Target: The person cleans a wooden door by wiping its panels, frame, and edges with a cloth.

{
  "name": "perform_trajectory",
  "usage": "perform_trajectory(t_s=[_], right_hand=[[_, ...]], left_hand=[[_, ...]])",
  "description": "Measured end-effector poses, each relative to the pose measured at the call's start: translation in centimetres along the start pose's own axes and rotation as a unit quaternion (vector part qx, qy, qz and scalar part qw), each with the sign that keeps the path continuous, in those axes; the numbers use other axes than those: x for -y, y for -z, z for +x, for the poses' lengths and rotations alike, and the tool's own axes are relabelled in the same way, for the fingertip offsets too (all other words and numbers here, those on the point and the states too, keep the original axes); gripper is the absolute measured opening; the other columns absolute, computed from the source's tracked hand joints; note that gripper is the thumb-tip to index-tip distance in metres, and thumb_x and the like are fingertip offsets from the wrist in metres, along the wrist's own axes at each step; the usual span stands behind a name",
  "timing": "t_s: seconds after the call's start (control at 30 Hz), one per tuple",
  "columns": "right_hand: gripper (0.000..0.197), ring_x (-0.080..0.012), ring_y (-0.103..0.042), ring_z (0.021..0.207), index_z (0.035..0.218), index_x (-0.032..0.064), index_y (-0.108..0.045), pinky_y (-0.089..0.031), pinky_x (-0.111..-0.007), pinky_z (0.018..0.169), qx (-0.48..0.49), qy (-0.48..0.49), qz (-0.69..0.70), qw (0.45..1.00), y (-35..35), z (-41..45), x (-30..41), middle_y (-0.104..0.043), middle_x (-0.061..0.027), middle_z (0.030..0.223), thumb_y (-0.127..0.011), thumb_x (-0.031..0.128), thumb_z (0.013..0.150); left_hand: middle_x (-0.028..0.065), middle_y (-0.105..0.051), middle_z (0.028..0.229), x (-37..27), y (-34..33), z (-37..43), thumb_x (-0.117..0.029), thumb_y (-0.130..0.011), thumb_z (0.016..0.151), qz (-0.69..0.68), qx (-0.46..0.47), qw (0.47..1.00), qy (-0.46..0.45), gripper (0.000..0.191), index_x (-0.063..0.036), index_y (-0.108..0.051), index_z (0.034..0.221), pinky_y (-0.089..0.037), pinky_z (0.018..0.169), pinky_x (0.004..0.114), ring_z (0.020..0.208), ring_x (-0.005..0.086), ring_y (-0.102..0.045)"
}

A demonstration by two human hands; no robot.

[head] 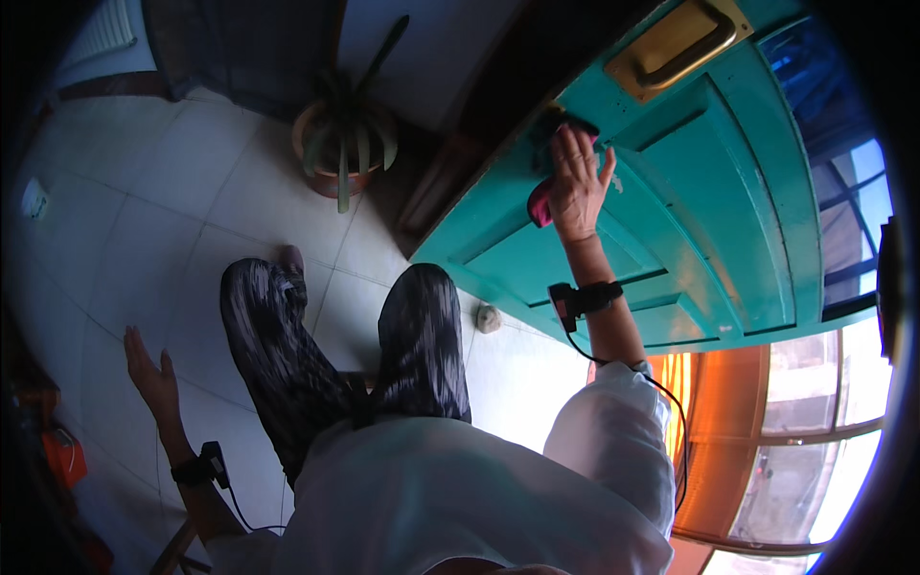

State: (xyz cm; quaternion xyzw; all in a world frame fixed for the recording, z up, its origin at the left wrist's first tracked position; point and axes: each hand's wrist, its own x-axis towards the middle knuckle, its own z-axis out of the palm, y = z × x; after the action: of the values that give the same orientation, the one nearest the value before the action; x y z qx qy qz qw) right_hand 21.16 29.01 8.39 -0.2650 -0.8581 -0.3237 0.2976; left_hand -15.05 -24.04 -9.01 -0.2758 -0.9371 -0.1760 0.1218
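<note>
My right hand (577,188) lies flat over a pink cloth (540,204), pressing it on the face of a green panelled door (496,215) near the door's edge. Parts of the cloth show beyond the fingertips and beside the palm; the rest is hidden under the hand. A brass pull handle (690,54) on a plate is fixed to the door farther up. My left hand (151,370) hangs away from the body at the left, over the floor, with fingers extended and nothing in it. Both wrists wear a strapped device with a cable.
A potted plant (338,180) stands on the tiled floor (237,187) near the wall. A rounded stone (489,318) sits by the door's lower edge. An orange object (65,456) is at the far left, and a small white item (34,199) lies near the left rim.
</note>
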Motion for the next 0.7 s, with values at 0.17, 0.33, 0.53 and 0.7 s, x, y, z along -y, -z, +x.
perform_trajectory(t_s=[0.17, 0.33, 0.53, 0.7], right_hand=[[0.042, -0.019, -0.043, 0.126, 0.115, 0.0105, -0.06, -0.017, -0.054, 0.107, -0.056, -0.029, -0.012, 0.998, 0.6, 1.2, -0.5, -0.051, -0.0035, 0.13, -0.05, -0.002, 0.076], [0.047, -0.0163, -0.042, 0.126, 0.118, 0.0119, -0.059, -0.023, -0.046, 0.109, 0.016, 0.009, 0.006, 1.0, -0.8, -2.0, 0.5, -0.052, -0.0016, 0.129, -0.053, -0.003, 0.074], [0.034, -0.0165, -0.058, 0.102, 0.117, 0.0057, -0.059, -0.045, -0.029, 0.09, 0.117, -0.373, 0.589, 0.707, 1.8, -2.6, 5.4, -0.061, -0.0084, 0.112, -0.049, -0.002, 0.085], [0.032, -0.0159, -0.059, 0.096, 0.117, 0.0021, -0.054, -0.046, -0.027, 0.087, 0.175, -0.421, 0.855, 0.244, 4.1, -2.2, 13.1, -0.062, -0.0056, 0.105, -0.043, -0.004, 0.087]], left_hand=[[0.019, -0.032, 0.143, 0.8, 0.0, -0.2, 0.0, -0.059, 0.083, 0.014, -0.019, 0.999, -0.04, 0.064, -0.0035, -0.03, 0.139, -0.027, 0.108, 0.046, 0.133, 0.0343, -0.029], [0.0186, -0.035, 0.141, -2.1, 2.0, 2.0, -0.003, -0.056, 0.086, -0.03, -0.043, 0.997, -0.053, 0.058, -0.004, -0.031, 0.139, -0.029, 0.107, 0.046, 0.131, 0.0343, -0.032], [0.0139, -0.057, 0.121, -15.0, 3.9, 3.2, -0.007, -0.049, 0.092, -0.52, 0.044, 0.849, -0.08, 0.044, -0.0025, -0.04, 0.134, -0.04, 0.096, 0.033, 0.112, 0.0204, -0.053], [0.0114, -0.054, 0.126, -28.5, 0.3, 2.6, -0.013, -0.047, 0.095, -0.647, 0.257, 0.708, -0.121, 0.038, 0.0007, -0.044, 0.131, -0.034, 0.1, 0.027, 0.119, 0.0171, -0.048]])
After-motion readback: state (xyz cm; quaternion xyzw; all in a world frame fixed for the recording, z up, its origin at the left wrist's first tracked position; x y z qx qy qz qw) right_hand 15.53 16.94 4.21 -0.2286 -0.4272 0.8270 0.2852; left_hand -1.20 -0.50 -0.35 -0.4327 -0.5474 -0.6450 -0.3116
